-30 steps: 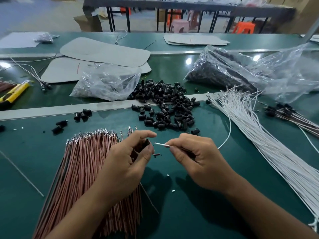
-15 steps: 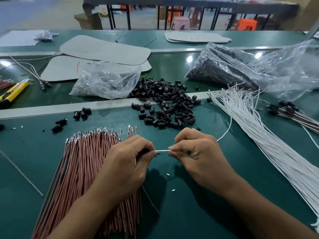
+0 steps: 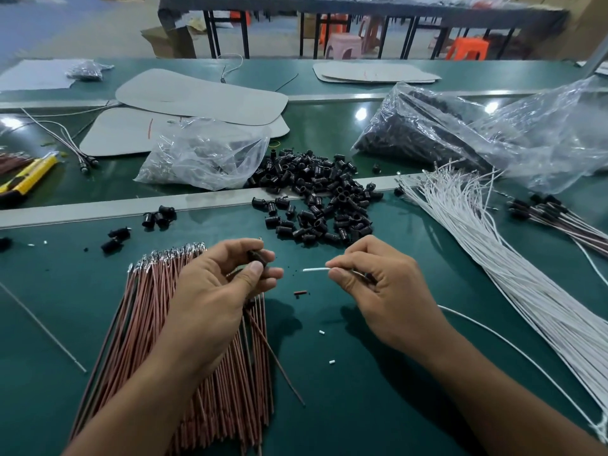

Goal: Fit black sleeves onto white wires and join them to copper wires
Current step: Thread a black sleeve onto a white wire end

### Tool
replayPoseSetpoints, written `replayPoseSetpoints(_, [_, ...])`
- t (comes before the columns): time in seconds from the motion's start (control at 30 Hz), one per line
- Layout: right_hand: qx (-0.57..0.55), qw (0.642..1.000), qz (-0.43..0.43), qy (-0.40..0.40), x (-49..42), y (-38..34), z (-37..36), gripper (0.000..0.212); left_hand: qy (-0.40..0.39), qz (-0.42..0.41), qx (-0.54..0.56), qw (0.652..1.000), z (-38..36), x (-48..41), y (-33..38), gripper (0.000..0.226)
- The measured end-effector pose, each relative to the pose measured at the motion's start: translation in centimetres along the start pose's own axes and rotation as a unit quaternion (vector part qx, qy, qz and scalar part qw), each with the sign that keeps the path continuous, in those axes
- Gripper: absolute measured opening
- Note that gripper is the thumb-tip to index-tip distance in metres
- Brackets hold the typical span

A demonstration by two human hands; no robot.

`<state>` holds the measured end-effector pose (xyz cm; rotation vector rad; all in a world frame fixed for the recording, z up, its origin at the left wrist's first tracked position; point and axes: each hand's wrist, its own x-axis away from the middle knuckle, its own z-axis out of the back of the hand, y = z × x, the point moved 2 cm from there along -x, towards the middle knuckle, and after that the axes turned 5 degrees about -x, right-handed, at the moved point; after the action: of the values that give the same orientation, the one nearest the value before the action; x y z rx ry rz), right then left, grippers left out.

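The left hand (image 3: 227, 284) pinches a small black plastic sleeve (image 3: 257, 257) in a closed grip; the right hand (image 3: 378, 284) pinches a thin white insulated wire (image 3: 314, 269), its tip just short of the sleeve, not yet inserted. On the green bench (image 3: 362, 406), a few finished sleeved wires (image 3: 552, 213) lie far right, while large stocks of pinkish copper wires (image 3: 184, 340), white wires (image 3: 493, 258) and loose sleeves (image 3: 322, 199) suggest most work remains.

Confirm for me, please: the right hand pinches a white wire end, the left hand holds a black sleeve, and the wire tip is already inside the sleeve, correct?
Not quite. The head view shows the white wire tip bare, with a clear gap between it and the black sleeve; it is not inside. The rest holds: the right hand pinches the wire, and the left hand holds the sleeve.
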<state>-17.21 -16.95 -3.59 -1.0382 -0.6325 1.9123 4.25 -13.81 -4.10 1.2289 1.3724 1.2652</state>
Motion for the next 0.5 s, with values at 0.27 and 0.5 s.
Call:
replayPoseSetpoints(0.27, [-0.028,0.999,0.031,0.027,0.4,-0.8,-0.7,0.008,-0.054,-0.028,0.006,0.998,-1.0,0.6,-0.1,0.020])
replayPoseSetpoints(0.5, [-0.059,0.997,0.031,0.043,0.4,-1.1,-0.7,0.010,-0.072,-0.033,-0.034,0.996,-1.4,0.8,0.1,0.024])
